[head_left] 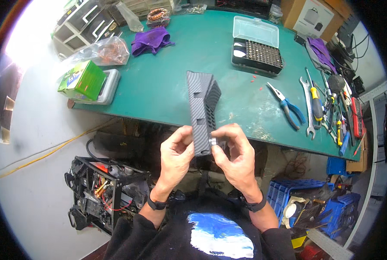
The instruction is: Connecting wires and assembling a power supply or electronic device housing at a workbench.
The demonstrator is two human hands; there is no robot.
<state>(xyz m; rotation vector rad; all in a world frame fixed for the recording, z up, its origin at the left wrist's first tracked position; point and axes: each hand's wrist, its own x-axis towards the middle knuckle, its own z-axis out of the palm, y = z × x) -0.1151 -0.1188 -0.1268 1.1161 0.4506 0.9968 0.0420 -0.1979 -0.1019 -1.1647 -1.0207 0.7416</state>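
Note:
Between my two hands, in front of the bench's near edge, a dark carbon-fibre-patterned housing (198, 110) stands on end, with square notches along one face and slots in its side. My left hand (176, 151) grips its lower left edge between thumb and fingers. At the lower right side, my right hand (234, 151) pinches a small shiny metal piece (213, 141) against the housing; it is too small to name. The fingertips partly hide where the metal piece meets the housing.
On the green bench (159, 86) lie an open bit case (258, 56), blue long-nose pliers (289, 108), a wrench (307, 108), a yellow screwdriver (316, 104) and a purple cloth (152, 41). A green box (83, 80) sits at left. Blue crates (297, 190) stand below right.

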